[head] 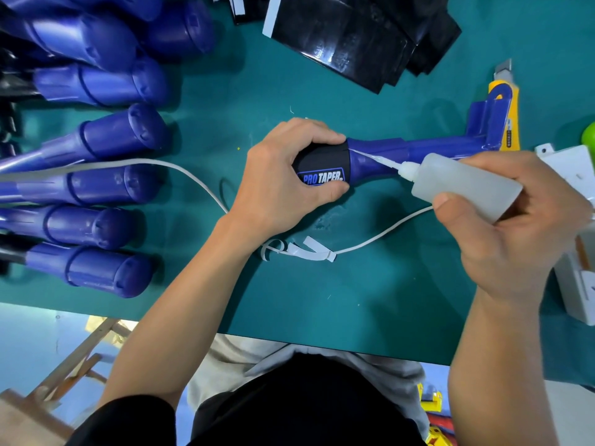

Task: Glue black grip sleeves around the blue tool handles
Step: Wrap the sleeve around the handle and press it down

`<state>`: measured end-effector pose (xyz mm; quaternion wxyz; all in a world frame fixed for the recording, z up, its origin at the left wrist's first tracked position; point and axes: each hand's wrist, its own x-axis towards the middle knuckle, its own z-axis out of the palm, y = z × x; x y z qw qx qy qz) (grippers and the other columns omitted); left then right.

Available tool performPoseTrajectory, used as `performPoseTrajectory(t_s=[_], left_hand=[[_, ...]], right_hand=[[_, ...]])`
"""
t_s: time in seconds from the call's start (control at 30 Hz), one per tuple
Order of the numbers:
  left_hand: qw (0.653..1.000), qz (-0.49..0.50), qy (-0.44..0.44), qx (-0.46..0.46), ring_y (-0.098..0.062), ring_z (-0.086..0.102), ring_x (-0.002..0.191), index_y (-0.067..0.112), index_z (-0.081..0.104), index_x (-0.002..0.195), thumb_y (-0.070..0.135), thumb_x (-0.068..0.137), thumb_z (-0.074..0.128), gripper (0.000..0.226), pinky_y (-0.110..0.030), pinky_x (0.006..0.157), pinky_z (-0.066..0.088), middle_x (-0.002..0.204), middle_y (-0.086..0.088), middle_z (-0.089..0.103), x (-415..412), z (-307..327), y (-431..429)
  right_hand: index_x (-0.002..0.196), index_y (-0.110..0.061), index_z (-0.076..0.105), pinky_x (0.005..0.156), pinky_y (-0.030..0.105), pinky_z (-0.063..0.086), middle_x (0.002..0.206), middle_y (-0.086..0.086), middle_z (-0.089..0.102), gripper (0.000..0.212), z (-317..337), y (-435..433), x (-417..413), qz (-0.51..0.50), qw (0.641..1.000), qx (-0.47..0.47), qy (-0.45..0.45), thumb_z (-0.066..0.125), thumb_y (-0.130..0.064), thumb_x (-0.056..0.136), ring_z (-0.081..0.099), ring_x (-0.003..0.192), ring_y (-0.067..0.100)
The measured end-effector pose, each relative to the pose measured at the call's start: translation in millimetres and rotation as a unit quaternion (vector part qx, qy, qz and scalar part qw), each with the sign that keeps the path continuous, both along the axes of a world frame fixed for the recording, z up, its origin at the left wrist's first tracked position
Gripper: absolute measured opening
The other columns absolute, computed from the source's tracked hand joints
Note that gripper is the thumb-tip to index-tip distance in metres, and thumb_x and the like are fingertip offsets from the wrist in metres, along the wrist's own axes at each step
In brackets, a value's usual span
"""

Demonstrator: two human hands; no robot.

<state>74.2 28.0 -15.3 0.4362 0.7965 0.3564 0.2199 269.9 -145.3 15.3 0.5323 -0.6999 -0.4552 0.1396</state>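
The green-matted bench (pixel 322 300) carries everything, its near edge at the person's lap. Along its left side lies a pile of blue tool handles (pixel 106 194), smooth moulded plastic with bulbous, flat-capped ends pointing right. At the top sits a loose stack of glossy black sleeve sheets (pixel 347 43), some with white strips along an edge. Mid-bench, one blue tool (pixel 418 146) lies crosswise with its forked head to the right. The left hand (pixel 289 175) grips its butt end, fingers and thumb curled round the black grip sleeve (pixel 322 162) wrapped there; a blue-edged label on the sleeve reads "PRO TAPER". The right hand (pixel 502 226) grips a translucent squeeze bottle (pixel 463 181), cloudy, so its fill level cannot be told; its slim white nozzle lies along the tool's neck, tip at the sleeve's edge. A yellow utility knife (pixel 515 104) lies behind the tool's head. A thin white cord (pixel 180 169) loops across the bench, and curled white backing strips (pixel 306 249) lie near the left wrist
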Motion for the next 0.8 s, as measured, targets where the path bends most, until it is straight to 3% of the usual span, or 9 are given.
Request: performPoseTrajectory(t_s=[0.2, 0.8], left_hand=[[1.0, -0.001, -0.002, 0.004, -0.008, 0.064, 0.108, 0.018, 0.075, 0.114, 0.02, 0.067, 0.091, 0.049, -0.024, 0.095, 0.049, 0.111, 0.017, 0.065, -0.4, 0.1, -0.1], [1.0, -0.01, -0.004, 0.008, -0.008, 0.064, 0.108, 0.018, 0.075, 0.114, 0.019, 0.068, 0.091, 0.049, -0.025, 0.095, 0.05, 0.112, 0.025, 0.062, -0.7, -0.7, 1.1]], right_hand=[[0.101, -0.013, 0.066, 0.068, 0.016, 0.041, 0.095, -0.012, 0.065, 0.019, -2.1, -1.2, 0.5, 0.008, 1.0, -0.007, 0.002, 0.076, -0.009, 0.085, 0.058, 0.078, 0.002], [0.103, -0.015, 0.068, 0.068, 0.017, 0.042, 0.096, -0.021, 0.065, 0.018, -4.8, -1.6, 4.2, 0.007, 0.999, -0.007, 0.033, 0.077, -0.019, 0.088, 0.06, 0.079, 0.005]])
